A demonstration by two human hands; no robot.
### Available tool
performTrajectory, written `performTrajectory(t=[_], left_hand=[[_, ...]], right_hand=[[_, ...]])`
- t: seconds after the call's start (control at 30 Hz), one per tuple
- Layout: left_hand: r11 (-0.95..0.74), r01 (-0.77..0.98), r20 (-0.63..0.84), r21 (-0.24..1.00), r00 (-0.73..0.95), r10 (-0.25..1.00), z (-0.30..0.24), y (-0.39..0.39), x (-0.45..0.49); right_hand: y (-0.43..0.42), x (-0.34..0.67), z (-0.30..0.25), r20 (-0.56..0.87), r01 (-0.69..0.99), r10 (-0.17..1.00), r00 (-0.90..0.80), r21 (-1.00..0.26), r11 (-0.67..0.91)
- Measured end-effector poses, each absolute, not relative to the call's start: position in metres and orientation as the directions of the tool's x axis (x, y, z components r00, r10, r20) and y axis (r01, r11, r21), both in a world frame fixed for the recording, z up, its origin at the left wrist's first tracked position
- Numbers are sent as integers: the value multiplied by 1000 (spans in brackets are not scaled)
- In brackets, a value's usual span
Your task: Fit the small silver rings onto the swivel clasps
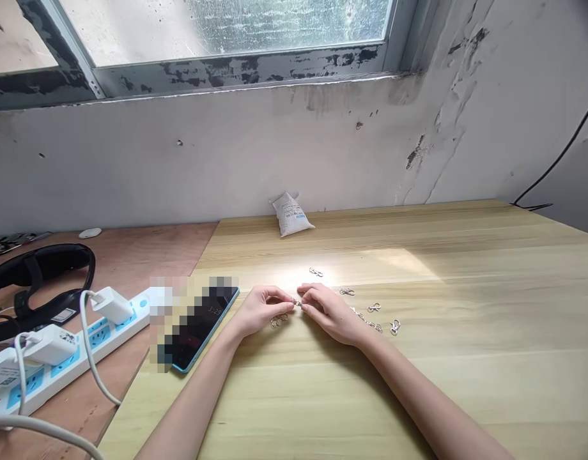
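The left hand (260, 312) and right hand (330, 313) are both pinching a small silvery metal clasp (296, 303) over the pale wood-grain desk (466, 383).

Both bare forearms (193, 399) reach forward — left hand (259, 311) and right hand (330, 314) close together, fingers (309, 295) pinched inward.

silver swivel clasps (394, 327) and split rings (278, 321), loosely scattered

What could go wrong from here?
The small metal clasp, pinched between the fingertips of the left hand and right hand, could slip and drop. The split rings lie just below the left hand and might get nudged. The loose swivel clasps could scatter across the smooth wooden tabletop if bumped.
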State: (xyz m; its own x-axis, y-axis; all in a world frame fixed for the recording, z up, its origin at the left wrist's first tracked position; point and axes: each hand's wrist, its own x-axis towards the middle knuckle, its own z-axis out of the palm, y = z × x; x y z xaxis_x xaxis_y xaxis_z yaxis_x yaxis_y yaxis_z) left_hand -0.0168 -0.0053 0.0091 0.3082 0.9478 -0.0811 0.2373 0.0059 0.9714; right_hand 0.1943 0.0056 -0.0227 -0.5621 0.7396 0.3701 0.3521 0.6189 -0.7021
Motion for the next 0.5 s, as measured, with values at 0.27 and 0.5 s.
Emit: performTrajectory(t=[0.27,0.5], left_hand=[[-27,229,-47,973,311,949,8,-5,-16],[-45,226,-29,973,313,949,10,-6,-15]], right_hand=[[7,196,-22,339,329,758,-557,-748,577],[6,196,-21,345,346,758,-554,-733,586]])
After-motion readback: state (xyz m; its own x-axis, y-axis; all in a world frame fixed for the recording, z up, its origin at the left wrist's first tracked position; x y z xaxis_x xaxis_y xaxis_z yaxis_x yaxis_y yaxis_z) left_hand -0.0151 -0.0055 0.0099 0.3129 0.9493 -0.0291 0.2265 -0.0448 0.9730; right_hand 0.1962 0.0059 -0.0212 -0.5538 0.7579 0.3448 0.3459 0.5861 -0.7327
